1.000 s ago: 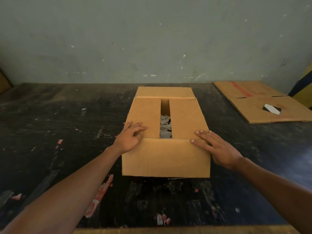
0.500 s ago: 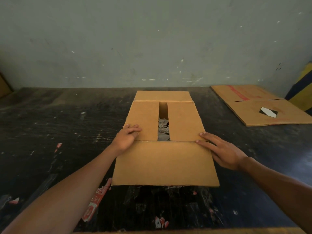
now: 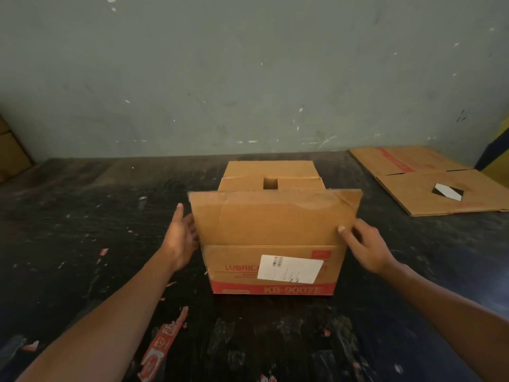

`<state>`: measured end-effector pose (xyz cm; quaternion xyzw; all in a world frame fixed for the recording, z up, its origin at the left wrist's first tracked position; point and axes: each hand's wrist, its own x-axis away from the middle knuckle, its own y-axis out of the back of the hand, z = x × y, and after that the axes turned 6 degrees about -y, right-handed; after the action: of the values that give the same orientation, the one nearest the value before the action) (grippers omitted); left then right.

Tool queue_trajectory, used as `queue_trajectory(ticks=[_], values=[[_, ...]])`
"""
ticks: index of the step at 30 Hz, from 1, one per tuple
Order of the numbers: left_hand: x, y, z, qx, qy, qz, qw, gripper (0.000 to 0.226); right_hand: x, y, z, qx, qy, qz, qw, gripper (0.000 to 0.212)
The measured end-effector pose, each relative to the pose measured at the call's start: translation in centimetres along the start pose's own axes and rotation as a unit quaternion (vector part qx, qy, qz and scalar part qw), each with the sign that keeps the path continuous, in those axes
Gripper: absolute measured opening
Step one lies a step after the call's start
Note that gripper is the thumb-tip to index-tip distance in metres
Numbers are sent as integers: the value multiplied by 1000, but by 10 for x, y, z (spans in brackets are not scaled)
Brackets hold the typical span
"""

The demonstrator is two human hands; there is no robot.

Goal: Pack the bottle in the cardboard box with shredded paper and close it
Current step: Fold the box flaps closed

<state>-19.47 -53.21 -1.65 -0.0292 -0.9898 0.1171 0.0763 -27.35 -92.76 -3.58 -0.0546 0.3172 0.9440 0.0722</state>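
Note:
A brown cardboard box point(image 3: 275, 282) with red print and a white label point(image 3: 289, 268) stands mid-table. Its near flap point(image 3: 275, 219) is raised upright. My left hand point(image 3: 180, 238) holds the flap's left edge, fingers behind it and thumb pointing up. On the right edge, my right hand point(image 3: 366, 246) grips with the thumb pressed on the flap's front. Behind the flap, the two side flaps lie folded in with a small dark gap point(image 3: 270, 183) between them. The far flap point(image 3: 271, 169) leans back. The bottle and the shredded paper are hidden.
A flattened cardboard sheet point(image 3: 429, 183) lies at the back right of the dark, scuffed table point(image 3: 82, 216). A red tape scrap point(image 3: 159, 346) lies near the front edge. A grey wall closes the back. A brown carton point(image 3: 11, 155) shows at the far left.
The near flap, hanging outward over the box front a second ago, has swung up to upright. Both hands moved from the side flaps to the near flap's edges. The shredded paper has gone from view.

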Motion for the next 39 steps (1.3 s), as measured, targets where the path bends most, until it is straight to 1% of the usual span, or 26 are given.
queue_trajectory(ticks=[1, 3, 5, 6, 7, 9, 11, 14, 17, 20, 22, 25, 27, 29, 31, 32, 36, 38, 39], values=[[1, -3, 1, -13, -8, -6, 1000, 76, -6, 0, 7, -37, -34, -9, 999, 27], [2, -14, 0, -59, -41, -30, 997, 75, -21, -2, 15, -67, -78, -23, 994, 49], [1, -27, -2, -136, -77, -62, 986, 64, -38, -5, 18, -55, -113, -32, 991, 63], [-3, -32, -2, -186, -82, -81, 976, 61, -47, -6, 17, -42, -135, -33, 989, 69], [-8, -35, 0, -239, -79, -96, 963, 63, -56, -8, 16, -23, -157, -27, 987, 72], [-17, -38, 2, -315, -61, -92, 943, 71, -73, -10, 10, 37, -199, 5, 979, 67], [-26, -44, 5, -375, -45, -70, 923, 71, -88, -12, 9, 75, -223, 31, 971, 54], [-43, -50, 8, -475, -15, -38, 879, 68, -114, -11, 12, 83, -220, 4, 972, 35], [-57, -53, 14, -544, 19, -38, 838, 69, -147, -13, 10, 81, -231, -4, 970, 35], [-54, -55, 26, -587, 16, -73, 806, 69, -181, -21, 7, 26, -225, -20, 974, 28], [-50, -57, 27, -610, 12, -83, 788, 69, -201, -27, 8, 6, -221, -30, 975, 31], [-51, -56, 26, -623, 6, -85, 778, 69, -222, -35, 13, 2, -245, -21, 969, 44], [-52, -56, 28, -626, 1, -88, 775, 69, -234, -38, 13, 6, -255, -15, 967, 56], [-50, -56, 30, -629, -8, -93, 772, 68, -246, -39, 9, -15, -261, -21, 965, 70], [-50, -58, 30, -631, -7, -97, 770, 68, -255, -38, 12, -68, -268, -37, 960, 79], [-50, -58, 30, -632, -8, -99, 768, 68, -260, -37, 14, -109, -271, -50, 955, 80], [-51, -61, 30, -640, -4, -107, 761, 68, -272, -27, 19, -277, -277, -88, 916, 75], [-51, -63, 30, -640, 1, -111, 761, 69, -267, -22, 24, -331, -255, -103, 903, 73], [-51, -63, 31, -640, 1, -114, 760, 69, -264, -21, 26, -354, -246, -103, 896, 75]])
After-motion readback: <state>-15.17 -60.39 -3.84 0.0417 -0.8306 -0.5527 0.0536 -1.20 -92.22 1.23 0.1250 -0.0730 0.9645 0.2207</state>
